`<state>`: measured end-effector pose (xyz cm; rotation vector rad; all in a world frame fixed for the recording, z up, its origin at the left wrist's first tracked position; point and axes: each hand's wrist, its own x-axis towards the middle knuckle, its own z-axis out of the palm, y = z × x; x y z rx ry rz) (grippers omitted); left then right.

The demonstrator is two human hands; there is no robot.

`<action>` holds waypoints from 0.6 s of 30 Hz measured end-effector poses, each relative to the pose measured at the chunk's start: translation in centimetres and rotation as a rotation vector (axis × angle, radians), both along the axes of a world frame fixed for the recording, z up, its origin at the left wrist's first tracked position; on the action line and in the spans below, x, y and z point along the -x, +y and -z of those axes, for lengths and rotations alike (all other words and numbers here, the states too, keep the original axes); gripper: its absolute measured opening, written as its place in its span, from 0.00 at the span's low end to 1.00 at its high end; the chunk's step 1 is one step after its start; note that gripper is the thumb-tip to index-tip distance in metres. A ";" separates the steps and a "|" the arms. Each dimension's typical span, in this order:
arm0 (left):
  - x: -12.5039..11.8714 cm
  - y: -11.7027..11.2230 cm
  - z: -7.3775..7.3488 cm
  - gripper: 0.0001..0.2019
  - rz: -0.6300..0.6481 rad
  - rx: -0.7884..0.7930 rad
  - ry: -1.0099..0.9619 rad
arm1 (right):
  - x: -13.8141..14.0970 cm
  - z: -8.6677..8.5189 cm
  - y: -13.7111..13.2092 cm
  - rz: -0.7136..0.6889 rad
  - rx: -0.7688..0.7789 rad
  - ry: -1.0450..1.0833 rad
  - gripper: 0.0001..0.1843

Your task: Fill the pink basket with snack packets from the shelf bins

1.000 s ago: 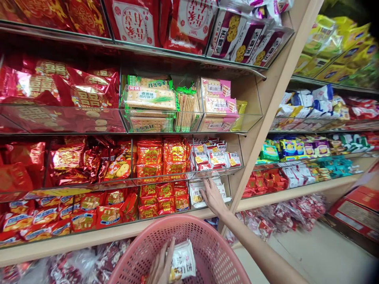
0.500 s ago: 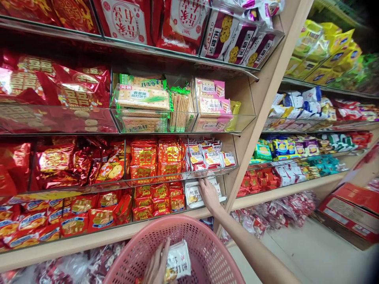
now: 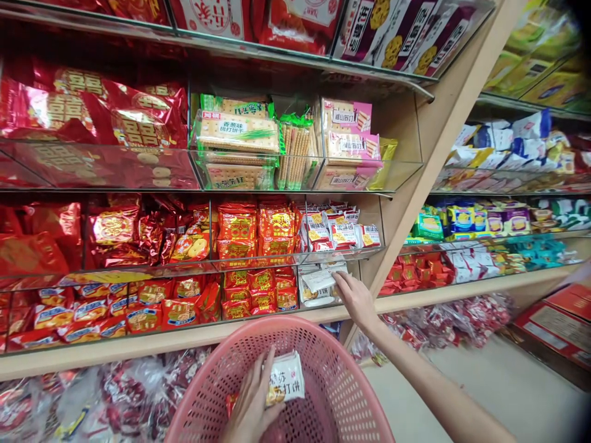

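My right hand [image 3: 357,301] pinches a white cracker packet [image 3: 318,281] by its right end, tilted at the front of the lowest compartment. More white cracker packets [image 3: 318,298] lie just behind and below it. Inside a pink perforated plastic basket [image 3: 203,375], my left hand [image 3: 253,394] is closed round the left side of white cracker packets [image 3: 290,378], its thumb below them. Part of something red and orange shows beside that hand, mostly hidden.
Glass-fronted shelves hold red biscuit packets [image 3: 237,231], green-edged crackers [image 3: 237,132] and pink-edged crackers [image 3: 348,117]. A wooden upright [image 3: 415,178] divides the shelving. Bagged goods [image 3: 115,394] sit under the bottom shelf. A red carton [image 3: 558,326] stands on the floor at right.
My right hand has drawn back from the lowest compartment, lifting a white cracker packet off the others. The left hand stays in the basket with its packets. The view has shifted slightly.
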<state>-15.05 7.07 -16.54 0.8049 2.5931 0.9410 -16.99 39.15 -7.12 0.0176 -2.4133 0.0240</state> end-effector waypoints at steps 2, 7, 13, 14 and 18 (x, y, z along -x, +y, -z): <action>0.0 0.0 -0.1 0.44 -0.001 0.016 -0.006 | -1.7 -0.2 -0.7 -0.062 0.178 0.048 0.19; 0.3 0.2 -0.1 0.43 -0.001 0.021 -0.019 | -7.0 0.0 -4.6 -0.139 0.943 0.014 0.15; 0.3 0.7 0.1 0.40 -0.032 -0.094 0.019 | -11.1 1.4 -9.0 -0.243 1.644 -0.077 0.16; 0.2 0.8 0.1 0.40 -0.031 -0.108 0.020 | -11.3 1.8 -9.3 -0.256 1.713 -0.115 0.16; -0.1 0.8 0.1 0.42 -0.020 -0.146 0.047 | -11.0 2.9 -10.2 -0.311 1.870 -0.314 0.14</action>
